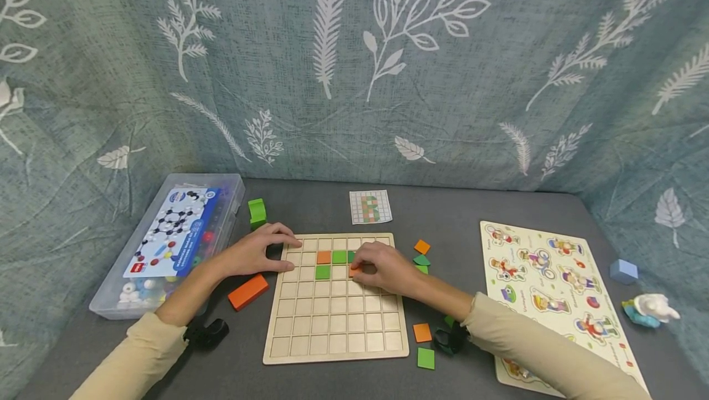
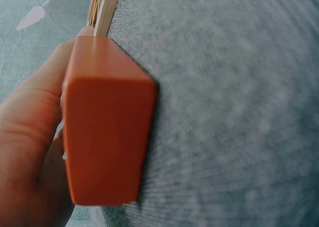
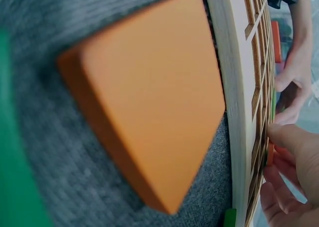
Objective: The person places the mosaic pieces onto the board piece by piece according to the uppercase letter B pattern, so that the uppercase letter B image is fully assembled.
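Observation:
A wooden grid board (image 1: 332, 320) lies in the middle of the grey table. Three square tiles sit in its upper rows: one orange tile (image 1: 324, 257) and two green tiles (image 1: 339, 257). My right hand (image 1: 359, 268) pinches a small orange tile (image 1: 352, 272) down on the board, just right of them. My left hand (image 1: 284, 244) rests flat on the board's upper left corner and holds nothing. A pattern card (image 1: 370, 207) lies beyond the board. The right wrist view shows a loose orange tile (image 3: 149, 97) close up beside the board's edge (image 3: 234, 112).
An orange block (image 1: 247, 292) (image 2: 104, 137) lies left of the board, a green block (image 1: 257, 213) behind it. Loose orange and green tiles (image 1: 422, 247) lie to the right. A clear plastic box (image 1: 172, 240) stands far left, a picture puzzle (image 1: 548, 289) far right, beside a blue block (image 1: 623, 271).

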{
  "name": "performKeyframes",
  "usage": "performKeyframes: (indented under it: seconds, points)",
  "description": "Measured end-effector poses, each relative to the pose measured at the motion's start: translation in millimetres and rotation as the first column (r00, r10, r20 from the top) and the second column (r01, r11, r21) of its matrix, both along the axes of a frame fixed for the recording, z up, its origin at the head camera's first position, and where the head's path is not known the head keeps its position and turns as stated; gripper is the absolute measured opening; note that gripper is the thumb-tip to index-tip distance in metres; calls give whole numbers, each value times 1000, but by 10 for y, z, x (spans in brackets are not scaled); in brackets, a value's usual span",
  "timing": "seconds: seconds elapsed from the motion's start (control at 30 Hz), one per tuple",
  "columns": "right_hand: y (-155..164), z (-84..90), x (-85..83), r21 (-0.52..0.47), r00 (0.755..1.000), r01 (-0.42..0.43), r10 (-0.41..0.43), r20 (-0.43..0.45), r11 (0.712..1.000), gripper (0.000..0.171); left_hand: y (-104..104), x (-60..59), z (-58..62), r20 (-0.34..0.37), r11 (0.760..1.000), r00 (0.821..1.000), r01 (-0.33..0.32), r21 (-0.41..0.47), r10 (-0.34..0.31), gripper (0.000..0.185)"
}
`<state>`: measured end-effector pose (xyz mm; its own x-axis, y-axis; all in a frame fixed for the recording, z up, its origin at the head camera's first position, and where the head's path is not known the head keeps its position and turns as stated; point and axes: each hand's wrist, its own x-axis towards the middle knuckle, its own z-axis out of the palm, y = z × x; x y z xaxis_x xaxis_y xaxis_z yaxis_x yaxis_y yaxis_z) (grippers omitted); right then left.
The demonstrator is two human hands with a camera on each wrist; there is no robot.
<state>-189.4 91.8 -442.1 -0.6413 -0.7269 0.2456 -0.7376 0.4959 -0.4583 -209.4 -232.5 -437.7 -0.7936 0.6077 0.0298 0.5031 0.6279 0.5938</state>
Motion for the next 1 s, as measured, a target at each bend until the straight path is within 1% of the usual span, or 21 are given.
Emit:
performKeyframes:
  seconds: [0.2, 0.37, 0.5, 0.53, 0.63, 0.7, 0.8, 0.9, 1.0]
  points:
    - [-30, 14, 7, 37, 999, 0, 1, -32, 999, 9, -11, -8, -12, 5, 1000, 1000, 2, 3, -2, 39]
    - [-30, 70, 32, 81, 998, -9, 14, -58, 997, 11, -14, -5, -12, 14, 1000, 1000, -3, 4, 3, 39]
    - [139, 145, 70, 30, 996, -10, 13, -84, 1000, 12, -9, -3, -12, 16, 1000, 1000, 1, 5, -1, 40]
    - [216, 165, 86, 15, 996, 3, -2, -88, 1000, 13, -6, -5, -14, 14, 1000, 1000, 3, 3, -3, 40]
    - [492, 199, 133, -18, 996, 71, -72, -61, 997, 16, -9, -12, -23, 1, 1000, 1000, 5, 1, -5, 39]
    - [681, 185, 156, -20, 991, 131, -132, -22, 991, 17, -15, -14, -26, -7, 1000, 1000, 4, -5, -4, 39]
    - [930, 131, 165, -12, 979, 203, -203, 7, 979, 18, -19, -13, -28, -8, 1000, 1000, 1, -9, -1, 39]
    - [1104, 76, 160, -16, 970, 245, -244, 16, 969, 19, -13, -8, -27, -5, 1000, 1000, 2, -9, -2, 40]
    - [1199, 41, 144, -35, 966, 258, -257, 22, 966, 20, -6, -7, -25, -3, 1000, 1000, 0, -3, 0, 40]
